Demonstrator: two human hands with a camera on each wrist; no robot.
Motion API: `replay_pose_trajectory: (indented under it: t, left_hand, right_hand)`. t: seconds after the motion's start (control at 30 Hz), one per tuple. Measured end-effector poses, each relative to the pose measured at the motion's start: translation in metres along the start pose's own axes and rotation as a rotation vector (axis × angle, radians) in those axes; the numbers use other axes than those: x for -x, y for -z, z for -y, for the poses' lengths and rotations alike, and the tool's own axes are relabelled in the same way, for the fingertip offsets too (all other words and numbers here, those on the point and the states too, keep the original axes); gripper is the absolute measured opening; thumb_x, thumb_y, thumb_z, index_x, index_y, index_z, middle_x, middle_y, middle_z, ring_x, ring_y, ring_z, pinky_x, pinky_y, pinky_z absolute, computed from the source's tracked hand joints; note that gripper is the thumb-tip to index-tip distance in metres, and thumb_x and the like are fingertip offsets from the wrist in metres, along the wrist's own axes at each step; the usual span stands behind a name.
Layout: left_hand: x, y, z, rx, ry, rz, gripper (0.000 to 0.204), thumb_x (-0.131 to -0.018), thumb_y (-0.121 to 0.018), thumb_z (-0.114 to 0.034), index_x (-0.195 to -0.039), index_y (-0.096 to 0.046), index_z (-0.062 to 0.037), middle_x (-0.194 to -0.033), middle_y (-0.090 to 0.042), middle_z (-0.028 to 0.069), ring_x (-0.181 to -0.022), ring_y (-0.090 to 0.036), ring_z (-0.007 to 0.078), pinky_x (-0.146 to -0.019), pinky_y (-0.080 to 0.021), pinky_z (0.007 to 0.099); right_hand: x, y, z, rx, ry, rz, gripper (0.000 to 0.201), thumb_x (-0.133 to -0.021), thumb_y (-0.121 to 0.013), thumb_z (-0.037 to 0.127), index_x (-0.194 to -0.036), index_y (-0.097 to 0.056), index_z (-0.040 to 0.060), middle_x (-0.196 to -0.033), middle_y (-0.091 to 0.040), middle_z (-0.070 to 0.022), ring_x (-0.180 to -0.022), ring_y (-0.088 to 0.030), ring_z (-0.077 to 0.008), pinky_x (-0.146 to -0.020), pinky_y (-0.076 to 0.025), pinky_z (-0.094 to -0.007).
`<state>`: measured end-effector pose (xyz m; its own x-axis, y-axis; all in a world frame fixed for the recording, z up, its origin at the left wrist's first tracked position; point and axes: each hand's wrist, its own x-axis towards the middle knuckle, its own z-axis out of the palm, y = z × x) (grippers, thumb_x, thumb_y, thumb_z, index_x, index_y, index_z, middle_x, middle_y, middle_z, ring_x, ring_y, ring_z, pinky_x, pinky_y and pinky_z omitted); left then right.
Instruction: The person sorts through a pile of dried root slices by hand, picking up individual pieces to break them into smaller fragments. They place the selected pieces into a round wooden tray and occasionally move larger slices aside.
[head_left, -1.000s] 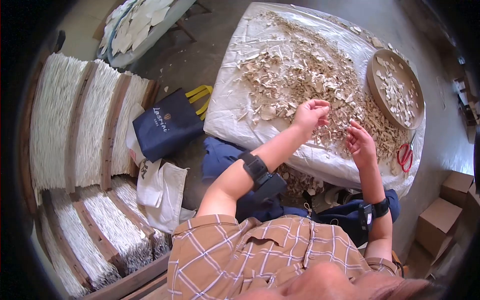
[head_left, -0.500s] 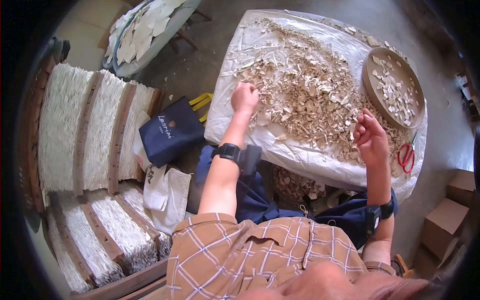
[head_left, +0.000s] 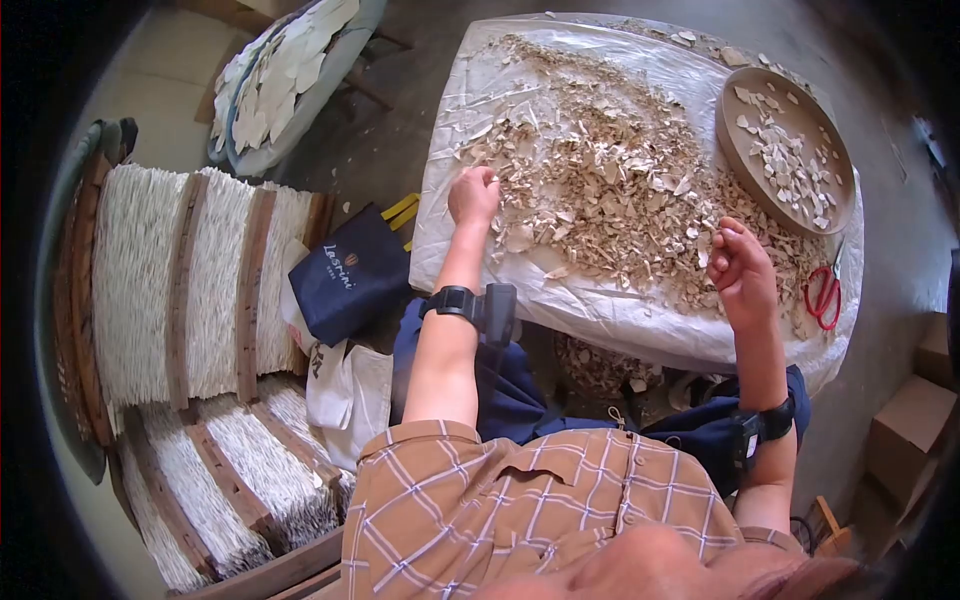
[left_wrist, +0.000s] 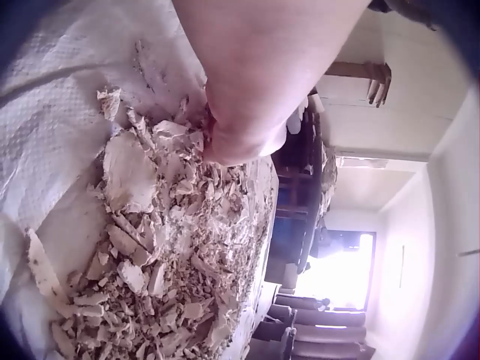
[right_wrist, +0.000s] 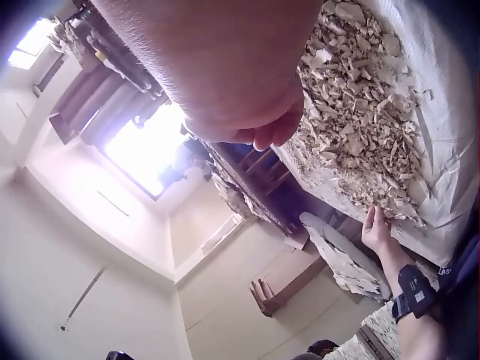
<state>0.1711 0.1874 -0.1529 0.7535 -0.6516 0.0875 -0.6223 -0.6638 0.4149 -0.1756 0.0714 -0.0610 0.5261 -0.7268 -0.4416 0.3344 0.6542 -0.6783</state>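
A spread of pale, thin, chip-like pieces (head_left: 630, 170) covers much of the white-sheeted table (head_left: 560, 318). My left hand (head_left: 474, 196) is at the left edge of the spread, its bent fingers down among the pieces. A broad flat piece (left_wrist: 129, 174) lies near that hand in the left wrist view. My right hand (head_left: 743, 275) is over the right front of the spread, palm turned up and fingers curled, thumb near the index finger. In the right wrist view its fingertips are mostly hidden behind the palm. I cannot tell whether either hand pinches a chip.
A round shallow tray (head_left: 735, 150) with scattered chips stands at the right back of the table. Red-handled scissors (head_left: 824, 297) lie in front of it. A navy bag (head_left: 350, 275), stacked white sheets (head_left: 140, 290) and cardboard boxes (head_left: 910, 420) surround the table.
My left hand has moved left from the middle of the spread to its left edge. My right hand has shifted slightly right and stays curled. The head view has shifted a little.
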Motion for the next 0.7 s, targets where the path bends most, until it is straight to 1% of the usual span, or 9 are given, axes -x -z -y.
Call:
replay_pose_trajectory:
  t: [0.13, 0.23, 0.27, 0.33, 0.37, 0.4, 0.47, 0.6, 0.7]
  left_hand:
    - [-0.007, -0.006, 0.009, -0.012, 0.02, -0.018, 0.015, -0.067, -0.062, -0.016, -0.08, -0.066, -0.0106, -0.08, -0.062, 0.0087, -0.072, -0.06, 0.0216, -0.066, -0.047, 0.0337]
    - [-0.01, 0.002, -0.001, 0.774, 0.306, 0.115, 0.014, -0.077, -0.057, -0.013, -0.079, -0.063, -0.0006, -0.076, -0.062, 0.0074, -0.059, -0.057, 0.0103, -0.052, -0.046, 0.0255]
    - [-0.008, 0.006, -0.008, 0.772, 0.298, 0.123, 0.014, -0.077, -0.057, -0.013, -0.079, -0.063, -0.0006, -0.076, -0.062, 0.0074, -0.059, -0.057, 0.0103, -0.052, -0.046, 0.0255]
    - [0.002, 0.011, -0.026, 1.296, 0.472, 0.361, 0.012, -0.082, -0.054, -0.01, -0.086, -0.06, -0.0004, -0.075, -0.061, 0.0045, -0.056, -0.054, 0.0083, -0.051, -0.046, 0.0244]
    - [0.009, 0.01, -0.036, 1.48, 0.456, 0.514, 0.012, -0.083, -0.054, -0.011, -0.09, -0.058, -0.0025, -0.075, -0.061, 0.0043, -0.056, -0.054, 0.0092, -0.053, -0.048, 0.026]
    - [0.021, 0.011, -0.05, 1.481, 0.45, 0.536, 0.012, -0.083, -0.054, -0.011, -0.09, -0.058, -0.0025, -0.075, -0.061, 0.0043, -0.056, -0.054, 0.0092, -0.053, -0.048, 0.026]
    - [0.046, 0.017, -0.083, 1.581, 0.437, 0.783, 0.011, -0.082, -0.054, -0.011, -0.088, -0.058, -0.003, -0.074, -0.06, 0.0037, -0.059, -0.054, 0.0095, -0.055, -0.048, 0.0258]
    - [0.088, 0.023, -0.129, 1.471, 0.398, 0.943, 0.01, -0.083, -0.054, -0.012, -0.087, -0.058, -0.0031, -0.073, -0.058, 0.0024, -0.061, -0.054, 0.0096, -0.059, -0.048, 0.0255]
    - [0.103, 0.026, -0.148, 1.259, 0.198, 1.003, 0.012, -0.08, -0.058, -0.011, -0.086, -0.059, -0.0007, -0.071, -0.058, 0.0018, -0.062, -0.054, 0.0078, -0.058, -0.047, 0.0221]
  right_hand:
    - [0.0, 0.001, -0.001, 0.01, 0.004, -0.014, 0.02, -0.079, -0.051, 0.008, -0.099, -0.05, 0.0029, -0.073, -0.055, -0.0019, -0.052, -0.046, -0.0069, -0.048, -0.038, -0.0206]
    - [0.0, -0.002, -0.001, 0.006, 0.005, -0.038, 0.02, -0.079, -0.052, 0.008, -0.098, -0.051, 0.003, -0.072, -0.055, -0.0019, -0.051, -0.047, -0.0067, -0.047, -0.038, -0.0198]
    - [0.001, -0.005, -0.002, 0.0, 0.011, -0.045, 0.02, -0.079, -0.052, 0.008, -0.098, -0.051, 0.003, -0.072, -0.055, -0.0019, -0.051, -0.047, -0.0067, -0.047, -0.038, -0.0198]
    - [0.005, -0.011, -0.004, 0.032, -0.015, -0.006, 0.019, -0.078, -0.053, 0.007, -0.096, -0.053, 0.0033, -0.072, -0.056, -0.0021, -0.051, -0.047, -0.0067, -0.046, -0.039, -0.0193]
    - [0.004, -0.011, -0.008, 0.066, -0.027, 0.006, 0.017, -0.078, -0.052, 0.007, -0.094, -0.054, 0.0032, -0.072, -0.056, -0.0022, -0.051, -0.046, -0.0066, -0.046, -0.039, -0.0194]
    - [0.006, -0.015, -0.01, 0.134, -0.034, 0.004, 0.017, -0.08, -0.051, 0.011, -0.095, -0.053, 0.0041, -0.071, -0.055, -0.0009, -0.051, -0.046, -0.0059, -0.045, -0.038, -0.0194]
    - [0.013, -0.025, -0.012, 0.346, -0.036, -0.01, 0.018, -0.08, -0.052, 0.012, -0.096, -0.055, 0.0031, -0.071, -0.055, -0.0012, -0.052, -0.047, -0.0053, -0.046, -0.039, -0.0189]
    - [0.01, -0.021, -0.028, 0.489, -0.013, 0.104, 0.023, -0.083, -0.052, 0.018, -0.097, -0.056, 0.0003, -0.074, -0.058, -0.0031, -0.053, -0.049, -0.0056, -0.048, -0.041, -0.0189]
    - [0.009, -0.017, -0.035, 0.474, 0.035, 0.142, 0.02, -0.083, -0.054, 0.016, -0.094, -0.057, -0.0005, -0.072, -0.057, -0.0018, -0.052, -0.048, -0.005, -0.047, -0.041, -0.0182]
